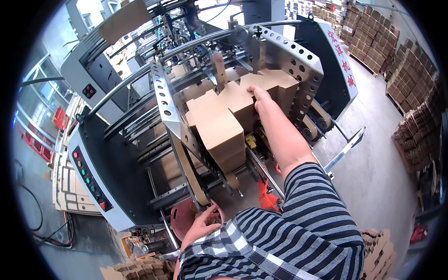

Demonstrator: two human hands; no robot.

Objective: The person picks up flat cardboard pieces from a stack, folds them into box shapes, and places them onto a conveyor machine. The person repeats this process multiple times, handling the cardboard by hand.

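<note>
A thick stack of brown die-cut cardboard blanks (217, 122) stands between two perforated metal side plates at the front of a machine. My right hand (261, 99) reaches forward to the notched middle of this stack. Its fingers lie on the top blank and its thumb bends down at the near edge; part of the grip is hidden. Low at the front, my left hand (204, 225) is held beside a pink plastic basket (183, 219), just under the end of a tan belt (189, 175). Its fingers are apart and nothing shows in them.
Side plates (163, 95) and rails flank the stack. A control panel with coloured buttons (88, 179) is at left. Orange-red cord (267, 196) hangs below the stack. Bundled cardboard piles (373, 39) line the right side, and more blanks (140, 270) lie by my body.
</note>
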